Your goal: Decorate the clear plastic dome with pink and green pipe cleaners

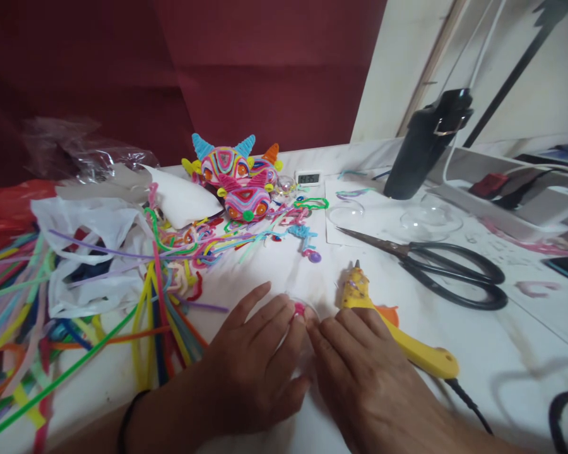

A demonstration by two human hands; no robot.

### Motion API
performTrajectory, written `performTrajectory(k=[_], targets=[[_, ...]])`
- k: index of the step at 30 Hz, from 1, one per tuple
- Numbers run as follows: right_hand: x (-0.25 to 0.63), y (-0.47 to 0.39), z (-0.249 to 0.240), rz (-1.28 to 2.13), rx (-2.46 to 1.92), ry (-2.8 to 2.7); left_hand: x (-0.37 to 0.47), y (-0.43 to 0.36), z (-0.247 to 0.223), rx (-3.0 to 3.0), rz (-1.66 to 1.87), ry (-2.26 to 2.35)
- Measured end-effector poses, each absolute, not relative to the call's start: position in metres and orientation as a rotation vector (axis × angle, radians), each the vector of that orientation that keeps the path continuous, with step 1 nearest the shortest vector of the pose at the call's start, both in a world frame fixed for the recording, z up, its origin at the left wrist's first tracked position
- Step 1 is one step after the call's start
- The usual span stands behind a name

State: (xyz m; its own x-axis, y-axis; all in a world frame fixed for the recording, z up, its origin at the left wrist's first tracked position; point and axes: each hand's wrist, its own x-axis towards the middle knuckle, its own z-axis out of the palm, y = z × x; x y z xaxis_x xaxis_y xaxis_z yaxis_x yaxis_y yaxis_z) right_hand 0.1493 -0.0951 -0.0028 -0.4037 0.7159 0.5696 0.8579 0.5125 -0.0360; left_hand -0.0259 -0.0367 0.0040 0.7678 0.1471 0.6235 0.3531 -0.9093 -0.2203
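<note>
Close to the front, both of my hands meet over a clear plastic shell (315, 309) with a small pink fuzzy piece (299, 309) on it. The fingers of my left hand (260, 353) reach forward and hold the shell from the left, index finger lifted. From the right, my right hand (364, 366) pinches at the shell's edge, its other fingers curled. My hands cover most of the shell. A yellow hot glue gun (421, 353) lies beside and partly behind my right hand, nozzle pointing away.
Black-handled scissors (407, 252) lie at the right, near clear plastic shells (430, 221). Colourful pipe cleaners (146, 315) and a white plastic bag (94, 252) fill the left. Horned animal heads (247, 205), a small digital clock (308, 179) and a black bottle (419, 148) stand behind.
</note>
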Motion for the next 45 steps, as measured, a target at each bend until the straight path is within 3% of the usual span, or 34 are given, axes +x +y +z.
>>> performTrajectory(k=[29,35,41,45], targets=[[0.151,-0.092,0.0,-0.367,-1.287,-2.211,-0.02,-0.03,0.005,-2.605,-0.916,-0.385],[0.192,-0.113,0.037,-0.049,-1.222,-2.21,-0.021,-0.029,0.004,-2.648,-0.922,-0.361],[0.296,-0.151,0.042,-0.491,-1.651,-1.926,-0.024,-0.022,-0.005,-2.643,-1.017,-0.406],[0.349,-0.177,0.023,-0.614,-1.97,-2.061,-0.031,-0.015,-0.011,-2.652,-0.823,-0.231]])
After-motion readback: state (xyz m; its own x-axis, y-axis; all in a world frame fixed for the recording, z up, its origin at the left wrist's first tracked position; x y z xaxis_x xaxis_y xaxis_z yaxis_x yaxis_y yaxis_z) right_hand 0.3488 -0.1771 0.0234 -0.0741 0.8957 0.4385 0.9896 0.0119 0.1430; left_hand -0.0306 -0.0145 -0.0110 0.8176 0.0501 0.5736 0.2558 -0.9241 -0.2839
